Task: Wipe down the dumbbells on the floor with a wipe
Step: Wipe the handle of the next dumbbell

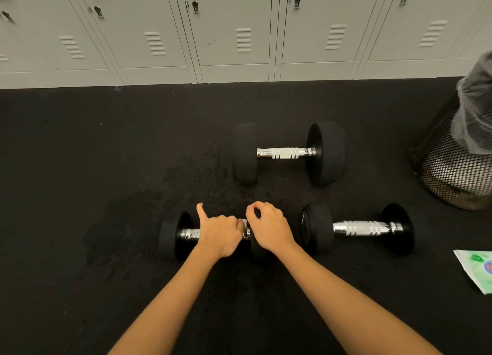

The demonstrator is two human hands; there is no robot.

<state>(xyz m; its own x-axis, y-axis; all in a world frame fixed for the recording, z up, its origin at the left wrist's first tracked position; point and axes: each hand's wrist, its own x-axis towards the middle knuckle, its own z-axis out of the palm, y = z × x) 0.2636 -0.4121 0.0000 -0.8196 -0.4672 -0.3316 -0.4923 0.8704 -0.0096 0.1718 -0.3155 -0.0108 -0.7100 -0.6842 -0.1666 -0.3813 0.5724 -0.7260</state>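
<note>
Three black-headed dumbbells with chrome handles lie on the black floor. My left hand [221, 234] grips the handle of the near-left dumbbell [170, 237], thumb sticking up. My right hand [269, 229] sits on that dumbbell's right head with its fingers curled over the top, thumb and forefinger touching; the head is mostly hidden under it. A small pale patch shows between my hands; I cannot tell whether it is a wipe or bare chrome. The near-right dumbbell [359, 228] and the back dumbbell [285, 153] lie untouched.
A green-and-white wipes pack [476, 269] lies on the floor at the right edge. A black mesh bin [447, 173] with a plastic liner stands at the far right. Grey lockers [234, 35] line the back wall.
</note>
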